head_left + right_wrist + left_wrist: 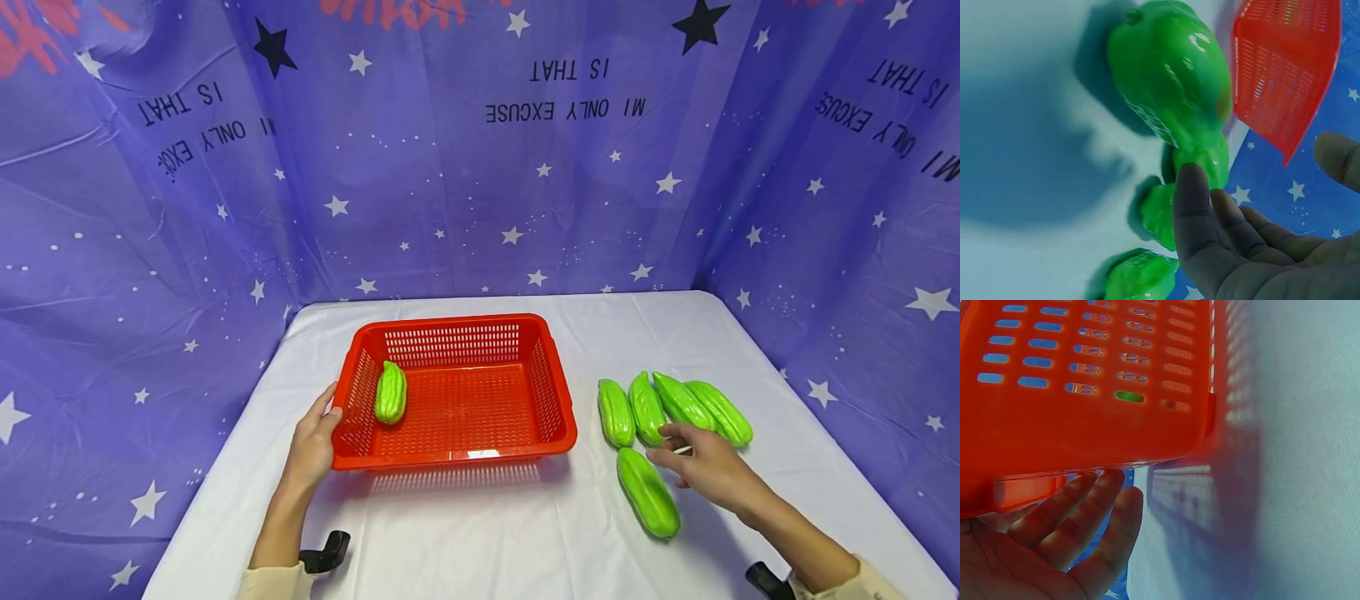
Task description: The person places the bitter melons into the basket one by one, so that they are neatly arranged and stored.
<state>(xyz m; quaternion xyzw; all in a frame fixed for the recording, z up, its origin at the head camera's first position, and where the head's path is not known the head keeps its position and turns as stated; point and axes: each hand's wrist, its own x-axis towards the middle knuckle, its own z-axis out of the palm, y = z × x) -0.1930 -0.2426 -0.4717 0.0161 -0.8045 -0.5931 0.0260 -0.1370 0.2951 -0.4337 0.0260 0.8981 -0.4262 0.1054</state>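
Observation:
The red plastic basket (453,458) stands on the white table with one glossy green ribbed gourd (391,392) inside, by its left wall. My left hand (311,442) holds the basket's left rim, thumb on top and fingers along the outer side, as the left wrist view also shows. To the right of the basket, several like gourds (617,414) lie in a row, with a single gourd (648,493) in front of them. Over these, my right hand (708,467) hovers with thumb and fingers apart, nothing between them. In the right wrist view the nearest gourd (1169,75) is beside the fingertips.
A white cloth (465,542) covers the table. Purple curtains (480,183) with stars and lettering enclose it at the back and on both sides. Black wrist mounts (327,552) sit below both hands.

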